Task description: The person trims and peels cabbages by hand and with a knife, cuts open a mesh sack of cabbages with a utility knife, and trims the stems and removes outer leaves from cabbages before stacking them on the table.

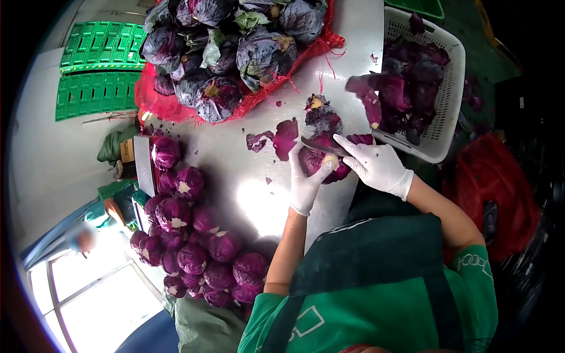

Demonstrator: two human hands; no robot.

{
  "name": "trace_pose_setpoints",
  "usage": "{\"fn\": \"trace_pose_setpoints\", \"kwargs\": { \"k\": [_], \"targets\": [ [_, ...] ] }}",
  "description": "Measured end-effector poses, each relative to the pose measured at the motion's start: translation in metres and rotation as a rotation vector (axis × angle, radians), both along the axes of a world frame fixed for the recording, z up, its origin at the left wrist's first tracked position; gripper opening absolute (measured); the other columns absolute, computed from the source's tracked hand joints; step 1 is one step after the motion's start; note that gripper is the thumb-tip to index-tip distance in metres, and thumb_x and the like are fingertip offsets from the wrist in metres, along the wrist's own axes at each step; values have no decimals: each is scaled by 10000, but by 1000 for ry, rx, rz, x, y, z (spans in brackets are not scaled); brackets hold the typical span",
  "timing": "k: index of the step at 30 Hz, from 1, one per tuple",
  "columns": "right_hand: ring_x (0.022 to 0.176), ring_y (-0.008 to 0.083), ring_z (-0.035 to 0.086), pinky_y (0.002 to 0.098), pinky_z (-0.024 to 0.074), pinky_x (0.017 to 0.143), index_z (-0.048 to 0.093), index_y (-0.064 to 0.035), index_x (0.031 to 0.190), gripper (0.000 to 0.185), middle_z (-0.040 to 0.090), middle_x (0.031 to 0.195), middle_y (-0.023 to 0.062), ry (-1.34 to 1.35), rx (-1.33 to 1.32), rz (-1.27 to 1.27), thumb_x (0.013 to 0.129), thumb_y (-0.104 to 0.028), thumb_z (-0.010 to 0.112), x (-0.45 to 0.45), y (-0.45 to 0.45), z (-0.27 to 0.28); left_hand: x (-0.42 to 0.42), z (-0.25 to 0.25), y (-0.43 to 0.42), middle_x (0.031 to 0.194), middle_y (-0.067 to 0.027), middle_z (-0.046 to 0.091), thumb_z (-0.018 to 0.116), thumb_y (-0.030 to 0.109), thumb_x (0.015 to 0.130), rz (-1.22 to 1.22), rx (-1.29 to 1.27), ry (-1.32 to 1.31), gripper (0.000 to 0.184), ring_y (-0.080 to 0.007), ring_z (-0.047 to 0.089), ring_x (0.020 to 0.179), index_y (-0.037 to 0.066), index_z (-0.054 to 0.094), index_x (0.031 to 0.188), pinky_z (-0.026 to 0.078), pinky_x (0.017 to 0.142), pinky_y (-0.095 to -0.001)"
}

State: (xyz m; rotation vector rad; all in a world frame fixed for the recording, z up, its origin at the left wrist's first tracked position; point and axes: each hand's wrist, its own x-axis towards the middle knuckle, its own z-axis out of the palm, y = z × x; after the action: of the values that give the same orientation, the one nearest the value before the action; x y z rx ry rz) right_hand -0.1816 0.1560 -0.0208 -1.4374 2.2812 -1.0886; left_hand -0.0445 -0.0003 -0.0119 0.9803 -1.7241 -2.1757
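Observation:
In a white glove, my left hand (305,187) grips a red cabbage (308,162) from its near left side, the thumb close to the pale stem end. My right hand (381,167), also gloved, is closed around a knife (322,146); the dark blade lies across the top of the cabbage, pointing left. The knife's handle is mostly hidden by the fingers. Loose purple leaves (286,139) lie on the metal table (229,141) just left of the cabbage. Beyond it sits a greyish outer leaf piece (323,117).
A white basket (454,97) of leaf trimmings stands right, with a leaf (368,100) over its near edge. Untrimmed cabbages (266,56) fill a red mesh sack (154,101) at the back. Trimmed cabbages (191,259) are piled left. Another person (109,212) is far left.

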Motion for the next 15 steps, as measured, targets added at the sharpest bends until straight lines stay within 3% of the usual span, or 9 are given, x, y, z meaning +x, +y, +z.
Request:
{"fn": "trace_pose_setpoints", "kwargs": {
  "k": [5, 15],
  "targets": [
    [513, 274, 609, 402, 473, 469, 401, -126, 1500, 569, 604, 622, 67, 16, 197, 79, 987, -335, 531, -3, -3, 7, -12, 3, -9, 1294, -80, 547, 732, 10, 867, -43, 21, 11, 678, -165, 557, 1162, 71, 384, 1445, 483, 1003, -320],
    [497, 289, 603, 416, 477, 462, 486, -146, 1453, 529, 600, 620, 86, 197, 82, 20, 958, -309, 577, -13, -22, -3, -24, 4, -21, 1267, -93, 564, 725, 40, 885, -112, 14, -45, 672, -169, 577, 1139, 49, 351, 1443, 481, 994, -323]
  ]
}}
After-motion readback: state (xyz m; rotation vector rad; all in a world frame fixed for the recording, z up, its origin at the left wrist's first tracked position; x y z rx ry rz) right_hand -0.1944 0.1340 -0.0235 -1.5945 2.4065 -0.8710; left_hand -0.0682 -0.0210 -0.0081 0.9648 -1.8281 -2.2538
